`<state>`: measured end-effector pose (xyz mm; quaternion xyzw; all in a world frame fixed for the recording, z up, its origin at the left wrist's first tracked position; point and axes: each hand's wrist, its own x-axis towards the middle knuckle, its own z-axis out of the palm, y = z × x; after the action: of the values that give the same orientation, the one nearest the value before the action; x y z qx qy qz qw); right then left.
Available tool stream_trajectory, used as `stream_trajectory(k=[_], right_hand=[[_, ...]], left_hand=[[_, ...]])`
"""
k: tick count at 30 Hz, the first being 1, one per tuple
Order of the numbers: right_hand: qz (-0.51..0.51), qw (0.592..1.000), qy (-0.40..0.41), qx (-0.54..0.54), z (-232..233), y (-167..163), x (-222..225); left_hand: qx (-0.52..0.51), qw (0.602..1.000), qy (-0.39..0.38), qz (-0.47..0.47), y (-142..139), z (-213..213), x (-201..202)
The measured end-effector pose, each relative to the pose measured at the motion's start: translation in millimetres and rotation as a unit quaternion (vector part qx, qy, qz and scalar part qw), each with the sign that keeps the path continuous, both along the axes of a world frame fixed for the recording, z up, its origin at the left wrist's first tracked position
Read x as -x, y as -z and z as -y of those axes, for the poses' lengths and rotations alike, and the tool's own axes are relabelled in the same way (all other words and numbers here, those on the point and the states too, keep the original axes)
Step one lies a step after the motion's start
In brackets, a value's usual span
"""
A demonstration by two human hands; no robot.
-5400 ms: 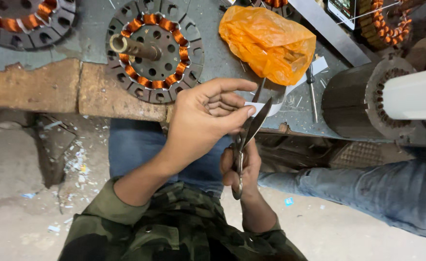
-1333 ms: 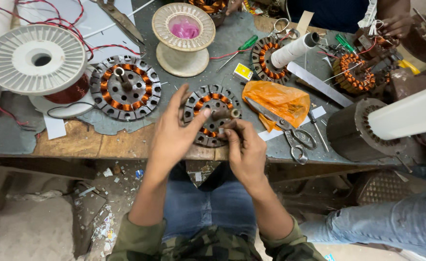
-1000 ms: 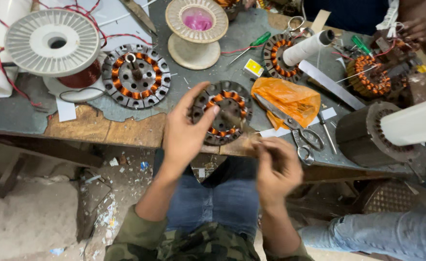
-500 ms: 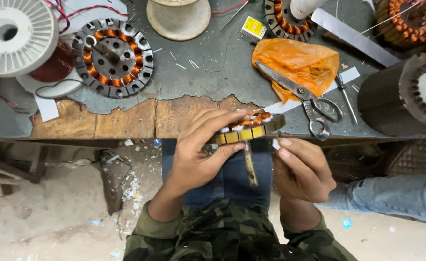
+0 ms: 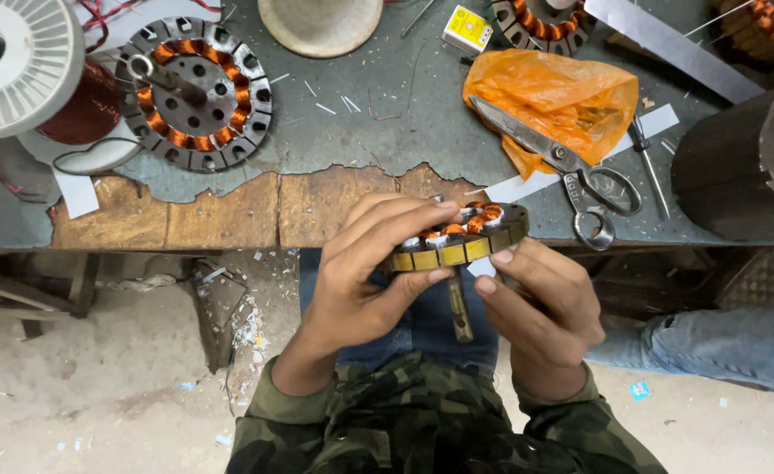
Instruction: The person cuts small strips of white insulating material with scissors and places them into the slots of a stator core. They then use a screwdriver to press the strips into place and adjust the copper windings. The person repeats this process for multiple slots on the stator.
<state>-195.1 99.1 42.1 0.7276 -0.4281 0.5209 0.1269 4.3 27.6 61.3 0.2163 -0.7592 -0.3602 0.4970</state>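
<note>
A round motor stator (image 5: 462, 239) with copper windings is held between both hands over my lap, just off the workbench edge, tilted so its laminated rim faces me. My left hand (image 5: 365, 281) wraps over its top and left side, thumb under the rim. From below on the right, my right hand (image 5: 538, 303) supports it, fingertips on the rim. A thin shaft (image 5: 460, 309) hangs down from the stator between my hands.
On the bench (image 5: 229, 215) lie a second stator (image 5: 195, 92), a white spool (image 5: 18, 61), scissors (image 5: 571, 171) on an orange plastic bag (image 5: 554, 96), a screwdriver (image 5: 648, 167) and a dark cylindrical motor housing (image 5: 747, 167). Another person's jeans-clad leg (image 5: 712, 347) is at right.
Earlier I held scissors. Then both hands took the stator off the bench and drew it toward my lap, turning it onto its edge; the scissors now lie on the bag.
</note>
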Motion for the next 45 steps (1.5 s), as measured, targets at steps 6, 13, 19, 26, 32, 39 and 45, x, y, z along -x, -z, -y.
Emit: stream_trajectory(k=[6, 13, 19, 26, 32, 39, 45], right_hand=[[0.011, 0.997, -0.052, 0.053, 16, -7, 9], [0.026, 0.999, 0.001, -0.029, 4, -11, 8], [-0.161, 0.981, -0.082, -0.065, 4, -38, 35], [0.031, 0.973, -0.132, -0.188, -26, -48, 29], [0.167, 0.898, -0.404, -0.053, -63, -5, 58], [0.141, 0.950, 0.271, 0.067, 1, -15, 55], [-0.204, 0.868, 0.427, -0.153, 22, -35, 104]], left_hand=[[0.005, 0.999, 0.002, 0.032, -10, 3, 1], [0.000, 0.999, -0.001, 0.034, -18, 8, 8], [-0.032, 0.998, 0.001, 0.053, -21, 5, 18], [-0.052, 0.998, -0.012, 0.027, -19, 9, 17], [-0.110, 0.993, -0.028, -0.012, -7, 6, 17], [-0.121, 0.992, -0.038, -0.019, -3, 2, 10], [-0.139, 0.988, -0.063, -0.020, -5, -5, 13]])
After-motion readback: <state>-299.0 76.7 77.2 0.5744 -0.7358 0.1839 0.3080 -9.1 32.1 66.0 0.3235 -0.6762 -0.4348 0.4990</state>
